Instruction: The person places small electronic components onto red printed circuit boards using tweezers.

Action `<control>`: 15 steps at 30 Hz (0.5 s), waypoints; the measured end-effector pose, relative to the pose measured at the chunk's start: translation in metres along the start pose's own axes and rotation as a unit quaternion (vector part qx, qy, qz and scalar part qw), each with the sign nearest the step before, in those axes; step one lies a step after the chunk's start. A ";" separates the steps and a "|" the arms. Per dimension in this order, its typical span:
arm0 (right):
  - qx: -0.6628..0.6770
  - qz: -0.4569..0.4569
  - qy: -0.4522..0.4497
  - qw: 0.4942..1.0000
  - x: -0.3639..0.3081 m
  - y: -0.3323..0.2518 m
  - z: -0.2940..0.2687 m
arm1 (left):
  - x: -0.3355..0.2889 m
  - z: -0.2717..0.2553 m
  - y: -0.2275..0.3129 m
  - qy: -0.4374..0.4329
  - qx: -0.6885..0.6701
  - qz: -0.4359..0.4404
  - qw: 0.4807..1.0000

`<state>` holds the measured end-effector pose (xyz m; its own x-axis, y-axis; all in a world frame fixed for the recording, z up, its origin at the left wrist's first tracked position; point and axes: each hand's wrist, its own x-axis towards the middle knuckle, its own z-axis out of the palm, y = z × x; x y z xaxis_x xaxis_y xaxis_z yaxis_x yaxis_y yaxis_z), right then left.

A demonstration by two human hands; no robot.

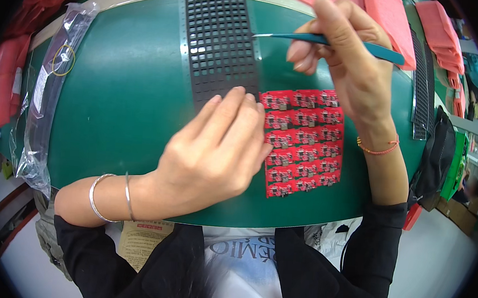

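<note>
A teal pair of tweezers (301, 37) is pinched in my right hand (356, 63), its thin pale tip pointing left over the right edge of a long black gridded tray (217, 28). My left hand (208, 147) lies with fingers stretched out, the fingertips on the near end of that tray. Under the fingers this part of the tray is partly hidden. A red panel of small circuit boards (306, 137), in several rows, lies right of my left hand, whose thumb reaches its left edge. Dark and silvery components dot the boards.
A green table mat (120, 102) covers the work surface. On the left lies a clear plastic bag (49, 91) with a yellow rubber band (64, 60). Pink wrapped bundles (389, 26) stand along the far and right edges, beside more black gridded strips (420, 89).
</note>
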<state>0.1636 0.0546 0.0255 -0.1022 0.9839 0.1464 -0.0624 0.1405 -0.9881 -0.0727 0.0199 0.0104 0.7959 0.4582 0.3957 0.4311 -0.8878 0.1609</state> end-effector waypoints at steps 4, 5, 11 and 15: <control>-0.060 0.031 0.035 0.997 -0.038 -0.015 -0.035 | 0.006 -0.004 0.001 0.017 -0.055 0.008 0.998; -0.093 0.056 0.025 0.994 -0.053 -0.019 -0.047 | 0.010 -0.004 0.006 0.019 -0.057 0.011 0.998; -0.079 0.110 0.067 0.988 -0.109 -0.014 -0.078 | 0.041 0.010 0.041 -0.003 -0.035 0.092 0.995; -0.086 0.131 0.079 0.985 -0.114 -0.013 -0.080 | 0.046 0.024 0.045 -0.039 -0.054 0.080 0.995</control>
<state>0.2555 -0.0509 0.0177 0.0649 0.9918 -0.1101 0.1149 -0.1170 -0.9865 -0.0068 0.0023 0.0135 0.8835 0.3083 0.3528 0.2512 -0.9473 0.1986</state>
